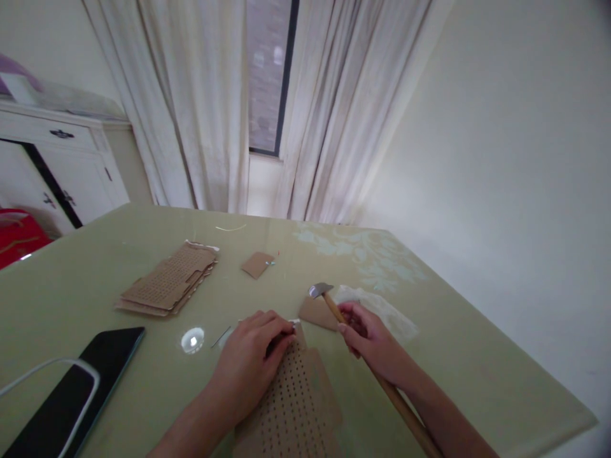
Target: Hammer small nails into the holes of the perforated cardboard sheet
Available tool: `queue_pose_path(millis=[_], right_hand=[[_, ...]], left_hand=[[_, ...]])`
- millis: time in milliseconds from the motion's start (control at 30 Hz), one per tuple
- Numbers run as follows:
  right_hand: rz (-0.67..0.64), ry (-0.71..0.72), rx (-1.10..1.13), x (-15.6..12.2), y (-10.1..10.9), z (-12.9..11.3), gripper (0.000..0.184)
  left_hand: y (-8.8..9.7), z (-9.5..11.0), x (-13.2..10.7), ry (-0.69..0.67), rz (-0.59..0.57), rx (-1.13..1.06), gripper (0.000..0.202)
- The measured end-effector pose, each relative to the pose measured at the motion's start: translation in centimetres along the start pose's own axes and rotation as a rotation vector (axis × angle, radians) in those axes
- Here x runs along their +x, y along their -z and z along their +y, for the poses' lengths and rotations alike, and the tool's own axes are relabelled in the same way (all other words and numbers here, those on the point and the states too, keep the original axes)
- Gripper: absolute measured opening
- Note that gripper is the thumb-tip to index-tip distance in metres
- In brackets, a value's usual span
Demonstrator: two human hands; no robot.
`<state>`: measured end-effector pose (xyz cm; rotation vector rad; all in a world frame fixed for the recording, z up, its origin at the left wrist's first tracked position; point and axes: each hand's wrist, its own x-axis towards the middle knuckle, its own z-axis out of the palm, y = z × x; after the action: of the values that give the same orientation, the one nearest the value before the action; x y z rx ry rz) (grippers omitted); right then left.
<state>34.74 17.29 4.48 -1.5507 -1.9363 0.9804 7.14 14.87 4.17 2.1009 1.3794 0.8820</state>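
Observation:
My right hand (367,334) grips the wooden handle of a small hammer (398,401), its metal head raised to the left of my fingers. Beneath my left hand (251,356) lies a brown cardboard sheet (291,401) punched with rows of small holes. The left thumb and fingers are pinched together at the sheet's far end, over a whitish edge; what they hold is too small to make out. Just behind the hammer head is a plain piece of brown card (316,313). A thin metal pin-like piece (220,337) rests left of my left hand.
A stack of punched cardboard (172,277) lies at left on the glossy table (258,238). A small brown card (256,264) is farther back. Clear plastic (382,312) lies beyond my right hand. A black tablet-like slab (81,388) with a white cable (93,375) occupies the near left.

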Motion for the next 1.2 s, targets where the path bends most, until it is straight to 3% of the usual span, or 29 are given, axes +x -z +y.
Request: queue_pose_path(millis=[100, 233, 433, 633, 800, 967, 1100, 1200], right_hand=[[-0.009, 0.067, 0.093, -1.3, 0.7, -1.7, 0.036], [0.089, 0.34, -0.27, -2.7, 2.1, -4.5, 0.019], [0.23, 0.546, -0.485, -4.0, 4.0, -7.6, 0.031], [0.098, 0.51, -0.607, -4.2, 2.9, -7.4, 0.037], [0.277, 0.538, -0.519, -4.6, 2.9, -7.3, 0.036], [0.134, 0.505, -0.602, -4.7, 2.0, -6.7, 0.039], [0.256, 0.521, -0.547, -4.8, 1.8, -6.6, 0.038], [0.197, 0.524, -0.6, -4.9, 1.6, -6.4, 0.038]], left_hand=[[0.0, 0.0, 0.1, -0.011, 0.0, -0.006, 0.019], [-0.1, -0.1, 0.0, -0.013, 0.002, 0.003, 0.018], [0.0, 0.1, 0.0, -0.012, -0.003, 0.03, 0.019], [0.0, 0.1, 0.1, -0.012, -0.022, 0.047, 0.018], [0.1, 0.2, 0.0, -0.014, -0.026, 0.067, 0.02], [0.0, 0.2, 0.0, -0.02, -0.048, 0.091, 0.02], [0.0, 0.2, 0.0, -0.007, -0.049, 0.088, 0.02], [0.0, 0.2, 0.0, -0.012, -0.054, 0.095, 0.019]])
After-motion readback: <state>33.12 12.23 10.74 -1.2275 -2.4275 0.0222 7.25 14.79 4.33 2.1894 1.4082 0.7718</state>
